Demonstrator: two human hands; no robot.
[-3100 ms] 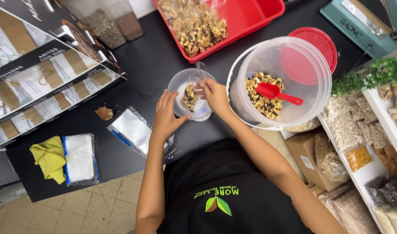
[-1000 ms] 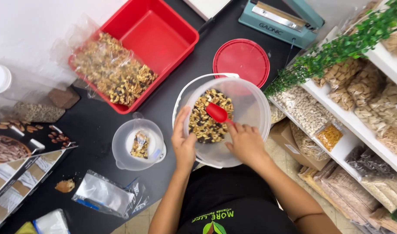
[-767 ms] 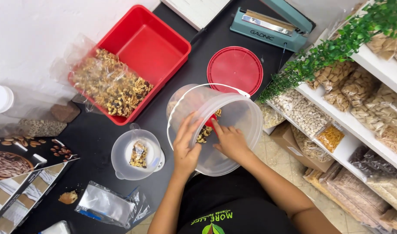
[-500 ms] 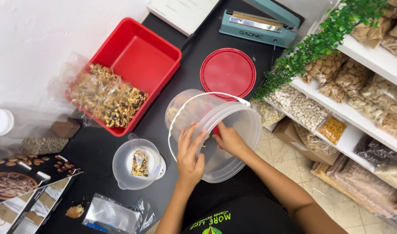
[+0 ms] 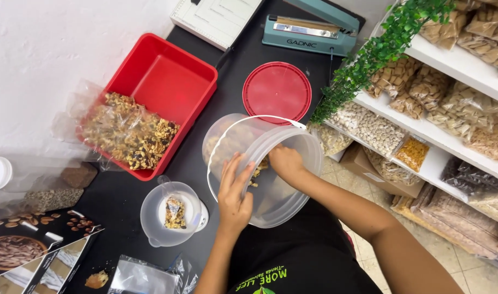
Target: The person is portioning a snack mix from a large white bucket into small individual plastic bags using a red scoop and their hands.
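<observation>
**Bucket Tipped, Hand Digging Inside**

Both hands are at the big clear bucket (image 5: 270, 174) in the middle of the frame. A moment ago the bucket stood flat and you could see the red scoop on the nut mix. Now the bucket is tipped on its side toward the person, so the mix has slid down and the scoop is hidden.

Going left to right: at the far left lie flat picture bags (image 5: 31, 245). Next is the red tray (image 5: 167, 81) with a bag of mix (image 5: 129, 136) in it. Below it, lower left, sits a small clear bowl (image 5: 170, 215) with a little packet inside. Then comes the left hand (image 5: 235, 198), fingers spread wide, pressing on the bucket's rim to hold it tilted. The right hand (image 5: 284, 160) is reaching inside, among the nuts. I cannot tell if it is curled around anything.

The red lid (image 5: 276, 92) lies flat above the bucket, apart from it. The bucket hangs over the table's near edge, against the person's body. The shelves (image 5: 423, 158) at the right are close, so there is little room that way. The most bare black table (image 5: 205, 158) is between tray and bucket.
</observation>
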